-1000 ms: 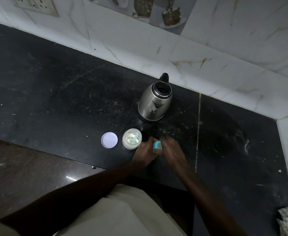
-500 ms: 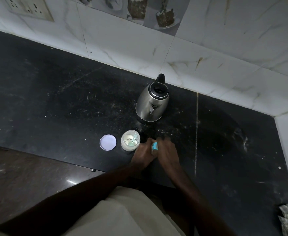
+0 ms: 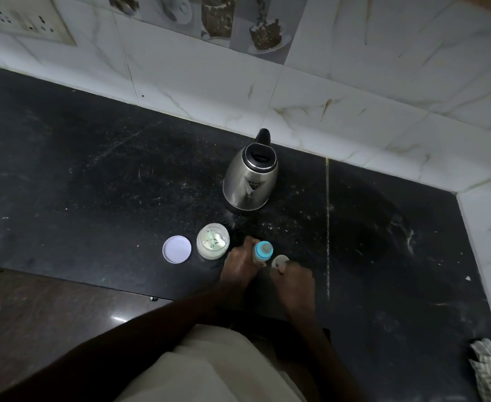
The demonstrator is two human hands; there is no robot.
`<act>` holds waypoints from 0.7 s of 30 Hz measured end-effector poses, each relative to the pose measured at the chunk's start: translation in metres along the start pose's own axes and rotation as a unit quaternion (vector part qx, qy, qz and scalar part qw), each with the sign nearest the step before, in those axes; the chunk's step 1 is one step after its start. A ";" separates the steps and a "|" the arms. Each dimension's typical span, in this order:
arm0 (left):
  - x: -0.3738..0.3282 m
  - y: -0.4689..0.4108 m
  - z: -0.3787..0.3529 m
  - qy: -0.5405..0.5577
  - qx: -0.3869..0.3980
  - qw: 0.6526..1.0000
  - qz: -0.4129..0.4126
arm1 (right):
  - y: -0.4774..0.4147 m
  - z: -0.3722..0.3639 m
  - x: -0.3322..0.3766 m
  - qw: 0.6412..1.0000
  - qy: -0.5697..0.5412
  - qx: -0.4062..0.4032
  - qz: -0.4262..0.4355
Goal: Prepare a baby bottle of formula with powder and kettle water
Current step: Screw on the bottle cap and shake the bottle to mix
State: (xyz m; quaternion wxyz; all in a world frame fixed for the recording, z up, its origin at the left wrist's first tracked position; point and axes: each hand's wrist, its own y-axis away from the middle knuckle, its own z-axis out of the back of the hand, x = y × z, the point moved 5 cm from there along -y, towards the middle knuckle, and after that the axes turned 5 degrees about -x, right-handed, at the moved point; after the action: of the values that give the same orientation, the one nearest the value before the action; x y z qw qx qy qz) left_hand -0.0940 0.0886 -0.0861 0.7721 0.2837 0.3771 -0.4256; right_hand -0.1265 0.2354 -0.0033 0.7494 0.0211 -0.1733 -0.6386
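Dark counter [image 3: 93, 184], left hand [image 3: 240, 264] gripping bottle [image 3: 263, 250] (upright), right hand [image 3: 295, 281] pinching cap [image 3: 280, 261]

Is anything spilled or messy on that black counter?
Yes. White specks, like spilled powder, are scattered on the counter between the kettle and the open jar. A crumpled cloth lies at the counter's near right corner.

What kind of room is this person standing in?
Most likely a home kitchen. There is a dark stone counter with an electric kettle on it, wall tiles with pictures of cakes behind, and a jar of powder beside the baby bottle that the left hand grips while the right hand holds its cap.
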 end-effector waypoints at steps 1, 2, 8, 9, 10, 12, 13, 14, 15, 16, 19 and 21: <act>0.001 0.000 -0.002 -0.003 -0.002 1.000 0.002 | -0.005 0.003 -0.009 1.000 0.005 -0.014 -0.001; 0.000 0.000 -0.003 -0.007 0.001 1.000 0.003 | -0.009 0.005 -0.018 1.000 0.003 -0.029 -0.004; -0.004 0.000 0.000 -0.009 0.010 1.000 0.003 | -0.033 -0.026 -0.036 0.998 -0.052 0.030 0.017; -0.004 0.000 0.001 -0.009 0.010 1.000 0.000 | -0.036 -0.034 -0.034 0.996 -0.057 0.054 0.036; -0.003 0.000 0.001 -0.010 0.011 1.000 -0.003 | -0.037 -0.042 -0.034 0.995 -0.054 0.072 0.053; -0.004 0.001 -0.001 -0.010 0.021 1.000 -0.009 | -0.039 -0.052 -0.034 0.993 -0.036 0.081 0.078; -0.006 0.001 -0.001 -0.013 0.025 1.000 -0.014 | -0.040 -0.055 -0.036 0.993 -0.027 0.077 0.082; -0.007 0.001 -0.002 -0.015 0.028 0.999 -0.018 | -0.041 -0.056 -0.038 0.994 -0.018 0.070 0.082; -0.009 0.000 -0.002 -0.015 0.031 0.999 -0.022 | -0.043 -0.055 -0.040 0.995 -0.012 0.063 0.079; -0.010 -0.001 -0.003 -0.014 0.036 0.999 -0.023 | -0.045 -0.053 -0.042 0.996 -0.019 0.054 0.071; -0.006 -0.004 0.003 -0.006 0.039 0.999 -0.019 | -0.050 -0.038 -0.041 0.994 -0.112 0.008 0.012; -0.004 -0.004 0.005 0.000 0.040 0.999 -0.021 | -0.050 -0.025 -0.042 0.972 -0.225 -0.020 -0.059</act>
State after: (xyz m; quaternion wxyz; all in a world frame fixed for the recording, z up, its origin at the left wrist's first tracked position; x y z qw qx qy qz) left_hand -0.0976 0.0847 -0.0807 0.7509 0.3063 0.3655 -0.4569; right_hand -0.1722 0.2617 -0.0490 0.6527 -0.1281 -0.3234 -0.6731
